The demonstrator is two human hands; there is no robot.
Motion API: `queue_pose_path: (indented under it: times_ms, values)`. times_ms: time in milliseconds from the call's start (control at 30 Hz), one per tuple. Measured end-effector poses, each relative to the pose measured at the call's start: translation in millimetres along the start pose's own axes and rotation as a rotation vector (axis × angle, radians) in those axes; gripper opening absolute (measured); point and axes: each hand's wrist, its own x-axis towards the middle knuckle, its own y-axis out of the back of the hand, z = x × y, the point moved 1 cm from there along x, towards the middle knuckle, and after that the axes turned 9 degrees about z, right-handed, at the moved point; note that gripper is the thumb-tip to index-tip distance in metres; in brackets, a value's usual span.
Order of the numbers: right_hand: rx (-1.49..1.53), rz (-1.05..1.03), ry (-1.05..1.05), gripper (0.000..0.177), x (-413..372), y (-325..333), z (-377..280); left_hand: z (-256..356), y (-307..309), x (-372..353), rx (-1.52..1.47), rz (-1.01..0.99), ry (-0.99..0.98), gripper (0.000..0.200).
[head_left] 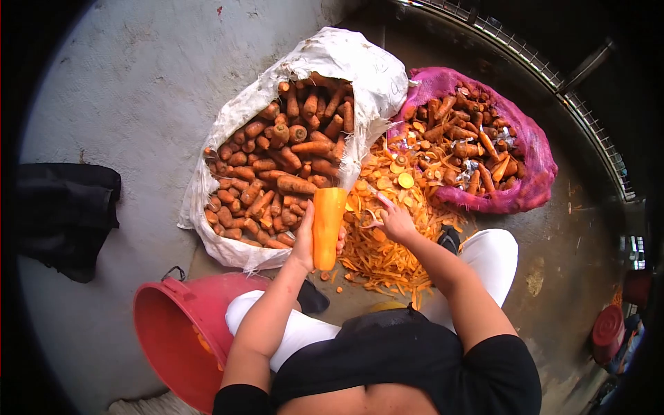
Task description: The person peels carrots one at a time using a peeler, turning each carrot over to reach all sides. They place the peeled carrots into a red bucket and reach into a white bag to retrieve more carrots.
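Note:
A thick peeled carrot [328, 228], bright orange, stands nearly upright in my left hand [305, 238], whose fingers wrap round its lower part. To the right, my right hand [395, 220] is over a heap of carrot peelings [387, 259], its fingers closed around a small tool, perhaps a peeler [375, 218], partly hidden by the fingers. Behind my left hand, unpeeled carrots [277, 159] fill an open white sack [346, 55]. Cut round slices [405, 180] lie on top of the peelings.
A pink mesh sack [539, 159] with carrots and scraps lies at the back right. A tilted red bucket [200, 304] with orange pieces inside is by my left leg. Black cloth [62, 214] hangs at the far left. A red container [608, 328] stands far right.

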Motion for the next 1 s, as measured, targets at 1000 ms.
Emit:
queue_pose_path:
  times_ms: [1000]
  values:
    - [1.146,-0.075,-0.386,0.071,-45,212,-29,-21,-44,-24,-0.356,0.099,-0.371,0.076]
